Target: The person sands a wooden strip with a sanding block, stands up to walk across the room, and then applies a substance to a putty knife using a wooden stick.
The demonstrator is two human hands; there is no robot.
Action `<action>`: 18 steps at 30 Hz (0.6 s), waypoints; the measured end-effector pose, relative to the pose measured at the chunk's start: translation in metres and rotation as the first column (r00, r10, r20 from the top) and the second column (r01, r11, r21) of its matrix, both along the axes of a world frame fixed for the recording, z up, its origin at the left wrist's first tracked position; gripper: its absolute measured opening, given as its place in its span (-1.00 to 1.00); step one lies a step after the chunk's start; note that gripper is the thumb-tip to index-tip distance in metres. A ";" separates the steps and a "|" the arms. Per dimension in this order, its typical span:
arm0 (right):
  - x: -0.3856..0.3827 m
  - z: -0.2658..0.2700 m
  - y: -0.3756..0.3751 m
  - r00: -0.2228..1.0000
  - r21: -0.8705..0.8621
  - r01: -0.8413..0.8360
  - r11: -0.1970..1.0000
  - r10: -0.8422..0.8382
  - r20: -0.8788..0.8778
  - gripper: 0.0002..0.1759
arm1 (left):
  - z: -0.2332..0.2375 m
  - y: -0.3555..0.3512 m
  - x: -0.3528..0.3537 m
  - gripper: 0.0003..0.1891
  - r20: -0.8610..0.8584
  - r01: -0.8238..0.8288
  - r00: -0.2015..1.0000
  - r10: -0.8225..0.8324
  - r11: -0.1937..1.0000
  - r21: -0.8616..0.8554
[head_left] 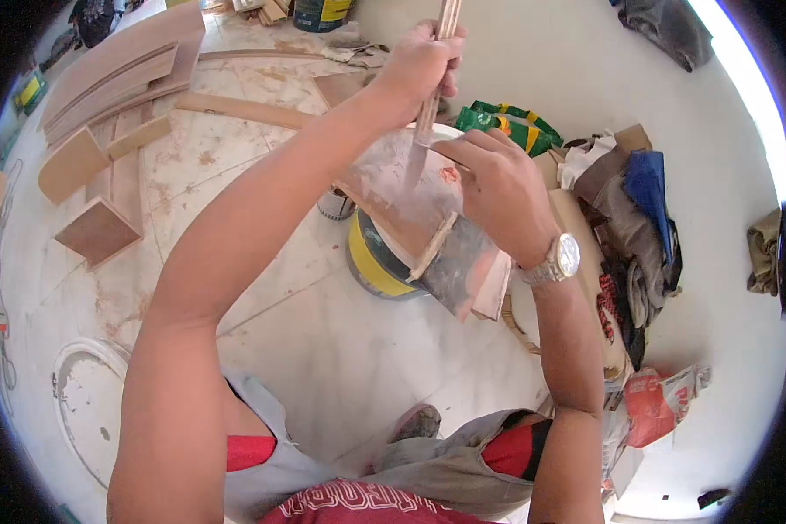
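The pale marble floor (341, 349) is spreading out below, dusty and stained. Curved wooden offcuts (105, 79) are lying along the far left, and a white round lid (87, 402) is sitting near the left edge. Against the wall on the right, a heap of clothes and bags (629, 218) is crowding in, with a green sack (511, 122) at its upper end.

Now the hands, both working above a yellow bucket (368, 262) standing on the floor in front of the person. The left hand (419, 65) is clamping in a full fist on a thin wooden strip (448, 17), gripping high, most likely so the strip's lower end is pointing steeply down. The strip is slanting down onto a smeared board (458, 262) that is tilting over the bucket's rim, probably so anything dropping is landing in the bucket.

The right hand (493, 196), wearing a wristwatch (566, 258), is curling over the board's upper edge, one finger reaching to the strip's lower end. Its back is hiding the grip, so I cannot tell what it is closing on.

Room is opening up on the near and left sides over bare floor. On the right the board's corner is hanging just beside the heap, and a small tin (334, 205) is standing close behind the bucket.
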State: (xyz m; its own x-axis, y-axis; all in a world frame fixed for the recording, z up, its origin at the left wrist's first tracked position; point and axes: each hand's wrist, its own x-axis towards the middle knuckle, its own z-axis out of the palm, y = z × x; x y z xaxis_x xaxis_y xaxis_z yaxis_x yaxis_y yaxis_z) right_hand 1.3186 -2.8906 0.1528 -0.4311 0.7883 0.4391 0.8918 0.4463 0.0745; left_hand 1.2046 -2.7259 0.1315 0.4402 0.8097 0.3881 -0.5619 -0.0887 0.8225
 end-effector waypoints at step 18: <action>0.000 -0.047 0.003 0.995 -0.043 0.013 0.999 -0.009 0.100 -0.43 | -0.040 0.043 0.025 -0.54 0.047 -0.258 0.960 0.275 0.940 -0.225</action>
State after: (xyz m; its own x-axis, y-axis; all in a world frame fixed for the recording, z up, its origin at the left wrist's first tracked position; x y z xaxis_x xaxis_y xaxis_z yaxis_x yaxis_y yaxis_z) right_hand 1.3184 -2.8873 0.1057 -0.4627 0.8105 0.3593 0.8856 0.4415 0.1443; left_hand 1.2301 -2.6833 0.0916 0.1729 0.9609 0.2162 -0.6035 -0.0701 0.7943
